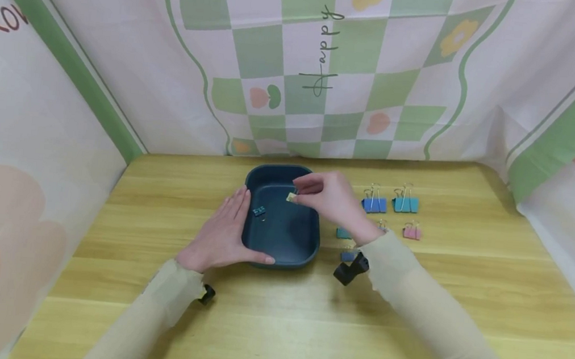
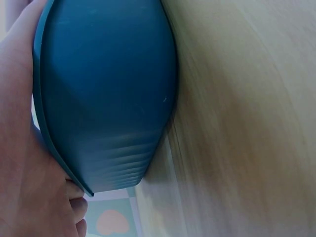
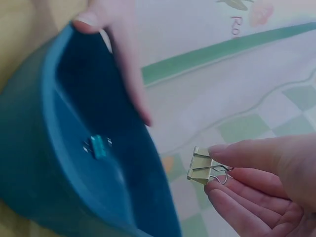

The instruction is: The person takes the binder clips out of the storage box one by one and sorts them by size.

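A pale yellow binder clip point(image 3: 200, 167) is pinched by its wire handles between the thumb and fingers of my right hand point(image 1: 329, 197), above the right part of a dark blue tray point(image 1: 280, 259). My left hand point(image 1: 224, 228) rests against the tray's left rim, its fingers straight along that side and its thumb across the near rim. Inside the tray, toward the left, lies a small teal binder clip point(image 1: 259, 211). A tiny yellowish spot beside it is too small to make out. The left wrist view shows the tray's outer wall point(image 2: 108, 89) beneath the left hand.
Right of the tray stand a blue binder clip point(image 1: 375, 205), a large teal one point(image 1: 405, 204) and a pink one point(image 1: 412, 232). Nearer lie a green clip point(image 1: 344, 233) and a small dark blue one point(image 1: 347, 256), partly behind the right arm. A patterned curtain point(image 1: 323, 120) borders the table's back.
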Motion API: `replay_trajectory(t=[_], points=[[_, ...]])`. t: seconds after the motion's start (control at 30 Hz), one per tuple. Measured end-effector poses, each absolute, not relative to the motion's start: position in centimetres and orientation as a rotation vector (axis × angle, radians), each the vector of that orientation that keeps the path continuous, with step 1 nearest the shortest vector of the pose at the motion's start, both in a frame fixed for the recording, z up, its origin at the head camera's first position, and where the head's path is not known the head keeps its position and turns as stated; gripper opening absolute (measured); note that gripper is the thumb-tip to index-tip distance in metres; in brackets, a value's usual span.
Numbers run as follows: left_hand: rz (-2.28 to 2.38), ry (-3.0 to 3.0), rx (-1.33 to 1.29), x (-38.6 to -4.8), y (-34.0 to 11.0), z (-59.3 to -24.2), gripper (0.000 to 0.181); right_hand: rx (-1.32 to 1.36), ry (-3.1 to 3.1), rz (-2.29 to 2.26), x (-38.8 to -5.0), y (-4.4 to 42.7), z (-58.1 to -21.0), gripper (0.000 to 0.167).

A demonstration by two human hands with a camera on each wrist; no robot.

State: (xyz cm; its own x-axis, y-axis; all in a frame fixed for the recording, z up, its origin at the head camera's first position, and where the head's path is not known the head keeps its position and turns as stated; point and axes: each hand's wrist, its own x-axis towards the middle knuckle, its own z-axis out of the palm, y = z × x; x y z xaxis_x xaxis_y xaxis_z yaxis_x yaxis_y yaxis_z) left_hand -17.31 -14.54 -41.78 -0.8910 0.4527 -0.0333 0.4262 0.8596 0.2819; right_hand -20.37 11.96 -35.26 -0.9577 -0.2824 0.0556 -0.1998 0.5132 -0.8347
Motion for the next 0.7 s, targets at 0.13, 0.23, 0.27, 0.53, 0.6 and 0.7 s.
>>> replay_trajectory(t=[0.13,0.23,0.27,0.53,0.6,0.7], points=[[0.4,2.943,0.697,-17.3,-14.6,-41.8,0.151,-0.382,2.666,-1.468,-20.5,13.6,-34.5,0.035],[0.394,2.947,0.702,-17.3,-14.6,-41.8,0.151,-0.36,2.693,-1.469,-20.6,15.0,-34.0,0.034],[0.395,2.947,0.704,-17.3,-14.6,-41.8,0.151,-0.351,2.701,-1.476,-20.6,15.5,-33.8,0.034],[0.403,2.94,0.708,-17.1,-14.5,-41.6,0.152,-0.269,2.788,-1.515,-20.4,18.5,-32.5,0.033],[0.401,2.94,0.707,-17.2,-14.6,-41.6,0.152,-0.239,2.803,-1.515,-20.2,19.1,-32.2,0.033],[0.394,2.938,0.704,-17.2,-14.6,-41.7,0.152,-0.193,2.808,-1.508,-19.9,20.0,-31.9,0.036]])
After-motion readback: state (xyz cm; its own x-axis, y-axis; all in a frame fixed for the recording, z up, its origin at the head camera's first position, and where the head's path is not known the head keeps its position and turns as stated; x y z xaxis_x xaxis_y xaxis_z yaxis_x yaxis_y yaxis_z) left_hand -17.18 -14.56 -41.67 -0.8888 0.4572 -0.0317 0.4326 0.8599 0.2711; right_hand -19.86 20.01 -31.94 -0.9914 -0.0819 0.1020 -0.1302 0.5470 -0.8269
